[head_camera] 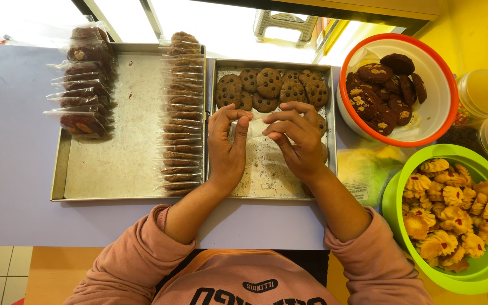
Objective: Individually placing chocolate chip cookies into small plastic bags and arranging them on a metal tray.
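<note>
Both the left hand (226,148) and right hand (297,141) pinch a small clear plastic bag (253,126) over the metal cookie tray (266,169); best to spread its mouth evenly.

Just beyond the fingers (238,121) a row of cookies (269,85) blocks the far end of the tray (332,113) — below them its crumbed floor lies bare. Left, wrapped cookies (181,113) wall the way; right, the orange-rimmed bowl (450,79) crowds close.
</note>
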